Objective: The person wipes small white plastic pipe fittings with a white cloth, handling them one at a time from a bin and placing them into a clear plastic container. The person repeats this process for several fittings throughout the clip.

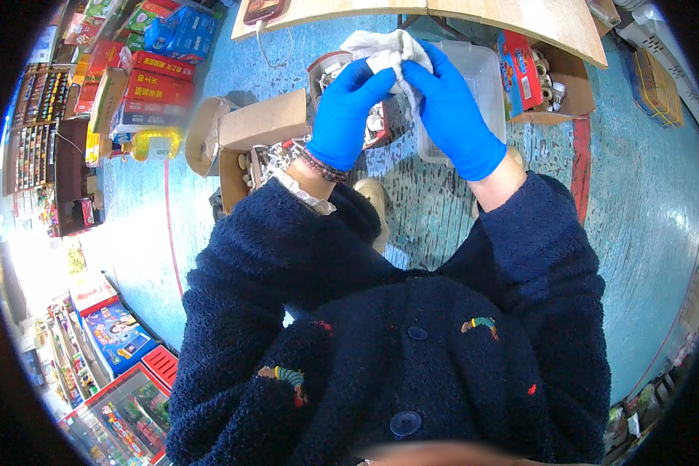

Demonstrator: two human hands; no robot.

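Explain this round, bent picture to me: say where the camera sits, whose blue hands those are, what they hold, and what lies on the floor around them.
There is no machine here. The camera is worn on a person's head and looks down, so you see their own dark fleece jacket and both forearms reaching out. The wide lens bends straight edges and leaves the dark round rim.

Both hands wear blue gloves. The left hand and the right hand together hold a crumpled white cloth, the fingers closed on it.

Below them is a blue floor. On it stand a clear plastic tub, an open cardboard box of small parts on the left, and another open box on the right by a wooden board. Red packages are stacked at the far left.
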